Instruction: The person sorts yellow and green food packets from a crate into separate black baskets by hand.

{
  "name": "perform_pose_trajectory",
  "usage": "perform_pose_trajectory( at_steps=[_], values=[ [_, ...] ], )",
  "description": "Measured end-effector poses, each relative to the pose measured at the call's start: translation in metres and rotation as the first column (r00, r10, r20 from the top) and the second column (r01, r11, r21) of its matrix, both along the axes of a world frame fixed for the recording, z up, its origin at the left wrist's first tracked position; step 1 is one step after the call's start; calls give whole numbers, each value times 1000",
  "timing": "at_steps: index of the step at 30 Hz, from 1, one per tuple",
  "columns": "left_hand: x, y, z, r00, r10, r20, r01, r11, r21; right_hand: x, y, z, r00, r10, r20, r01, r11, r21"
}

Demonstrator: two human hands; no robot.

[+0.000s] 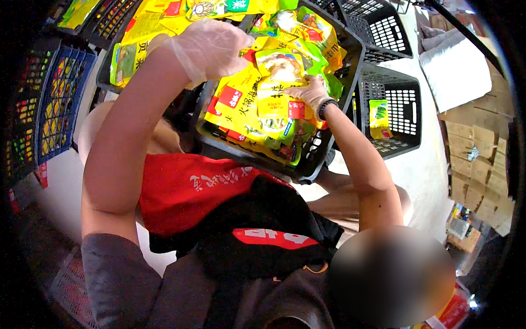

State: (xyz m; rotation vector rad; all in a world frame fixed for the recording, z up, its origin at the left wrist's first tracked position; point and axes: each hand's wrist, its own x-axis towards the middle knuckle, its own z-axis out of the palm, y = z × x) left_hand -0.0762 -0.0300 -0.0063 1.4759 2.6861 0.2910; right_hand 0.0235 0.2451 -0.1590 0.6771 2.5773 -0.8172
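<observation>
A black plastic crate (349,78) full of yellow and green food pouches lies before me, tilted. My right hand (314,92), in a thin clear glove with a dark beaded bracelet at the wrist, rests on a yellow pouch (279,70) with its fingers spread. Over the crate's left part is my left hand (213,47), in a loose clear plastic glove; its fingers point right, and whether they pinch a pouch is hidden. More yellow pouches (150,31) fill a second dark crate at the upper left.
At the right stands a black crate (417,115) with one green and yellow pouch (380,119) in it. A blue crate (68,103) of pouches is at the far left. Flattened cardboard (472,164) and a white sack (456,68) lie farther right.
</observation>
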Motion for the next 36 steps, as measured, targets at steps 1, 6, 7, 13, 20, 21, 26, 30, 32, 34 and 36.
perform_pose_trajectory(
  at_steps=[1, 6, 7, 13, 20, 21, 26, 30, 32, 34, 36],
  values=[
    [0, 8, 7, 998, -60, 9, 60, 997, 47, 10, 40, -46, 984, -175, 36, 169, 842, -512],
    [2, -2, 30, 991, 1, 132, -10, 998, 69, -2, 47, -6, 935, -328, 133, 301, 542, -785],
    [2, -9, 29, 991, 19, 135, -29, 997, 74, -14, 35, 22, 914, -362, 182, 350, 479, -805],
    [4, -15, 38, 984, 70, 162, -63, 997, -43, -15, 1, 33, 959, -282, 39, 221, 652, -725],
    [4, -25, 31, 984, 130, 118, -118, 988, -104, 20, -40, 27, 974, 190, 123, -199, 978, 67],
    [3, -24, 30, 983, 145, 116, -128, 981, -144, 21, -44, 41, 978, 85, 193, -78, 996, -42],
    [7, -14, 14, 974, 129, 184, -89, 973, -211, 38, -22, 4, 924, -274, 268, 383, 672, -634],
    [38, -1, 1, 857, 81, 508, 56, 967, -249, 48, -44, 76, 965, -256, 51, 217, 675, -705],
    [60, 17, -14, 640, 161, 751, -82, 987, -141, 59, -38, 103, 923, -325, -205, 114, 740, -662],
    [80, 27, -16, 198, -6, 980, -225, 973, 52, 70, -43, 116, 807, -272, -523, -17, 876, -482],
    [101, 33, -34, -77, -260, 963, -508, 841, 186, 78, -60, 125, 734, 107, -671, -150, 989, -6]
  ],
)
